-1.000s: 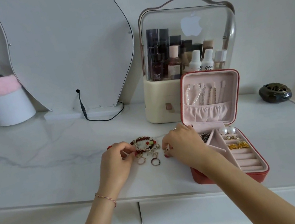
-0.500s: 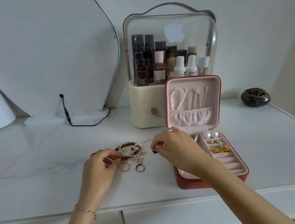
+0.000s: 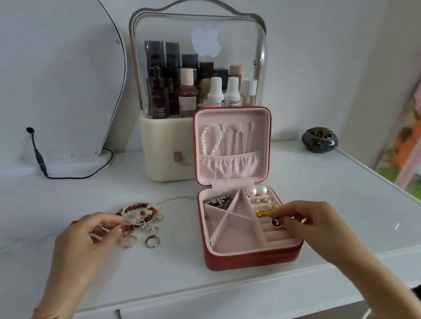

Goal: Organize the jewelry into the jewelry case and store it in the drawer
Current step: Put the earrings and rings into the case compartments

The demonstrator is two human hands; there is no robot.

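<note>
A red jewelry case (image 3: 249, 260) with pink lining stands open on the white table, a pearl strand hanging in its lid. Pearl earrings (image 3: 256, 191), small rings and gold pieces lie in its right slots. My right hand (image 3: 303, 220) hovers over the ring rolls, pinching a small dark round ring (image 3: 275, 221). Left of the case lies a pile of beaded bracelets (image 3: 140, 214) and two loose rings (image 3: 151, 242). My left hand (image 3: 86, 241) rests by the pile, fingertips pinching a small piece at its edge. The drawer front (image 3: 230, 307) below the table edge is closed.
A clear-domed cosmetics organizer (image 3: 202, 85) full of bottles stands right behind the case lid. A curved mirror (image 3: 28, 73) with a black cable leans on the wall at left. A dark round dish (image 3: 319, 139) sits at the back right.
My right hand carried the small dark ring from beside the bracelet pile rightward over the case's ring rolls. My left hand stayed at the pile. The view shifted right.
</note>
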